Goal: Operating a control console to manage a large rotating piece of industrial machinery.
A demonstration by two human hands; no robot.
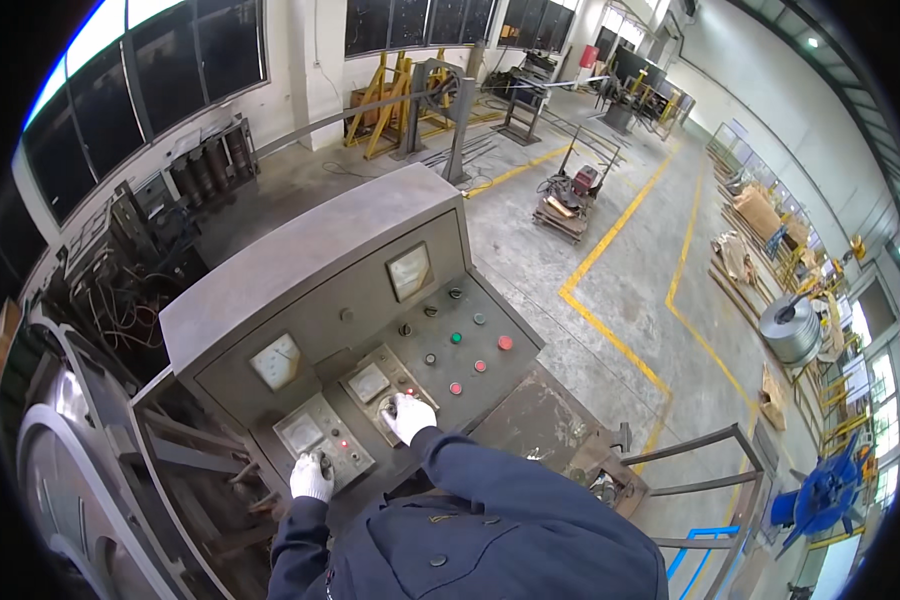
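Observation:
A grey-green control console (310, 220) stands in front of me, with two small metal panels fixed to its sloped desk. My left hand (312, 478), in a white glove, is closed on a dark knob (326, 463) at the lower edge of the left panel (348, 464). On the right panel (394, 372), my white-gloved right hand (410, 418) grips another dark knob (390, 409); the fingers partly cover it. Each panel has a small meter and a lit red lamp. Push buttons, among them a green button (457, 338) and a red button (506, 343), lie to the right.
Two larger meters (275, 361) sit in the console's upright face. A metal railing (705, 480) stands at my right, and a large rounded machine part (55, 480) at far left. Beyond are yellow floor lines (610, 335), a wheeled cart (570, 195) and a metal coil (792, 328).

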